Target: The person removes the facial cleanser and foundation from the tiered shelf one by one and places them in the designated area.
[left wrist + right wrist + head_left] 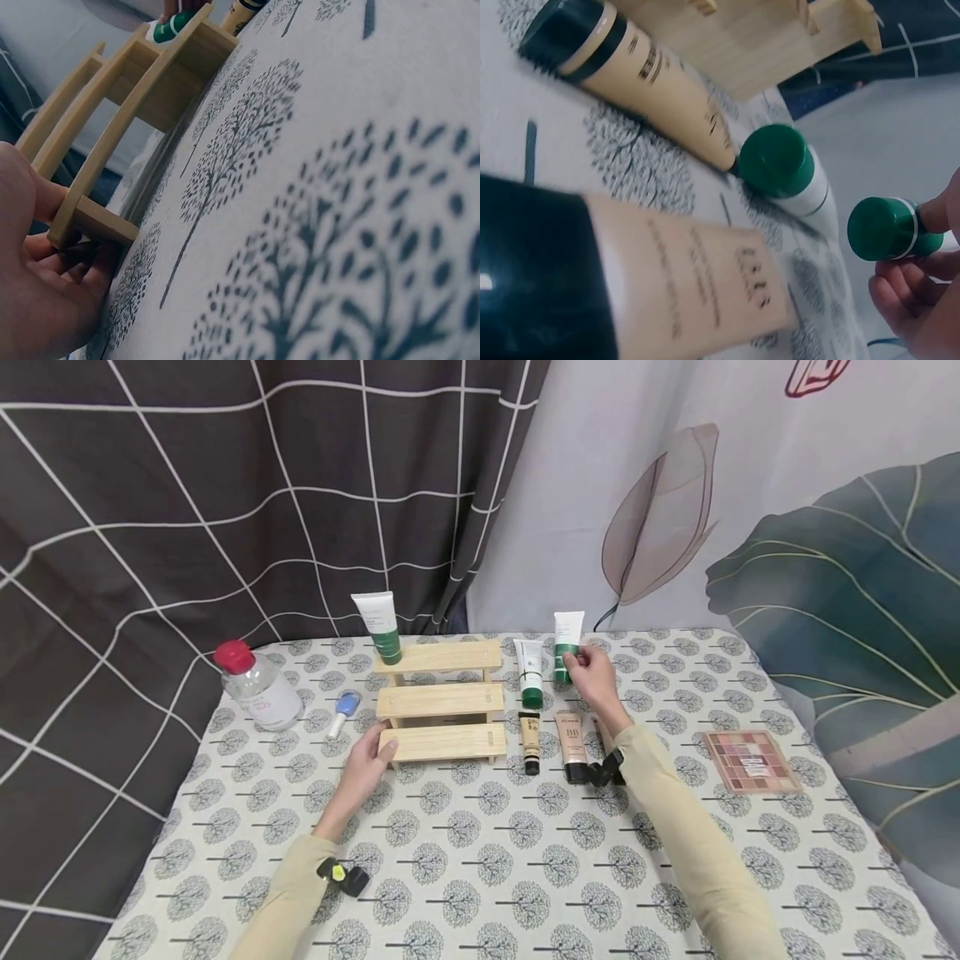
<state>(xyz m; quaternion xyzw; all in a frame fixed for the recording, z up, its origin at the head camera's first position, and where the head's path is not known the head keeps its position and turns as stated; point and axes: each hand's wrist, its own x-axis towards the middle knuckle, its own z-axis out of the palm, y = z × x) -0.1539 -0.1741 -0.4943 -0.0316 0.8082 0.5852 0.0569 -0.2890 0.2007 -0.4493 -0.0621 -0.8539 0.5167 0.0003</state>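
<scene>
My left hand [366, 764] grips the left end of the lowest step of a three-step wooden display rack [441, 699]; in the left wrist view the thumb lies on the step and the fingers go beneath it. With thumb and fingers, my right hand [597, 681] pinches a white-and-green squeeze tube [568, 628] near its green cap [874, 229], behind the other tubes. A similar green-and-white tube [378, 627] stands cap down on the rack's top step, at the left. Beside the rack lies a white tube with a green cap [531, 672].
In front of it lie a small tan tube [530, 739] and a beige BB tube [572, 743]; another item is mostly hidden by my right wrist. An eyeshadow palette [752, 762] lies right. Left are a red-capped clear bottle [262, 689] and a small blue bottle [345, 710]. Curtains hang behind.
</scene>
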